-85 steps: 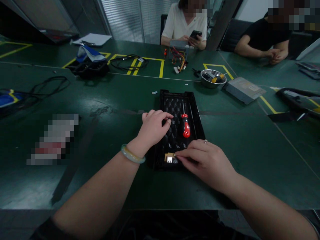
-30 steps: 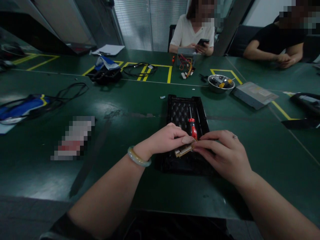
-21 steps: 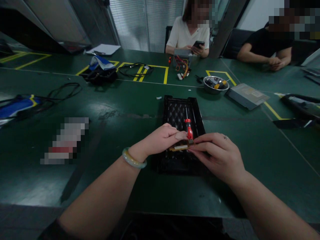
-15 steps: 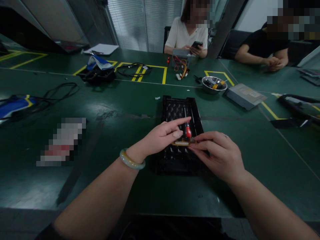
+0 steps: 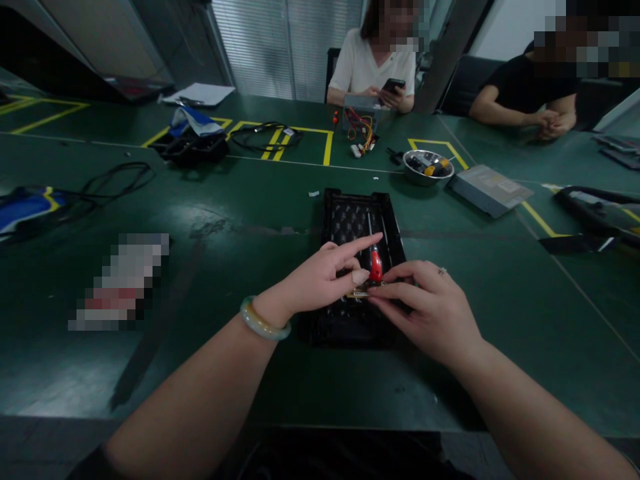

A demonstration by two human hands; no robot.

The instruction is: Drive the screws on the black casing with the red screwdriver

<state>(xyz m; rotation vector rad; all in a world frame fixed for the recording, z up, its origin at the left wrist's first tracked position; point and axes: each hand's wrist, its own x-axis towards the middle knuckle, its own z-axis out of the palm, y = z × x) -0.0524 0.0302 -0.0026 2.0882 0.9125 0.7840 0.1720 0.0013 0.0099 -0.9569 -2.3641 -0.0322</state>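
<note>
As I look down through the head camera, both my hands meet over the near half of the black tray (image 5: 357, 194), which lies lengthwise on the green table (image 5: 240, 200) straight ahead of me. Between my fingertips is the small circuit board (image 5: 363, 293), held just above the tray's ribbed floor.

Its long axis runs left to right, across the tray, so each hand has one end. My left hand (image 5: 320, 283) comes in from the left and grips that end with thumb and curled fingers. My right hand (image 5: 430, 313) comes in from the right and pinches the other end between thumb and first fingers. Neither hand is nearer: the board sits right at the tips of both.

My left forefinger (image 5: 367, 240) is out of the grip, stuck out straight over the red screwdriver (image 5: 375, 265). That screwdriver lies in the tray just beyond the board, handle towards me and shaft pointing away, at right angles to the board.

Of the board I see only a sliver: a tan edge with a pale strip along it, too small to read. My fingers hide the rest. There's a pale bracelet (image 5: 264, 321) on my left wrist. Farther off stands a steel bowl (image 5: 427, 167), and two other people sit at the far side, hands on their own things.
</note>
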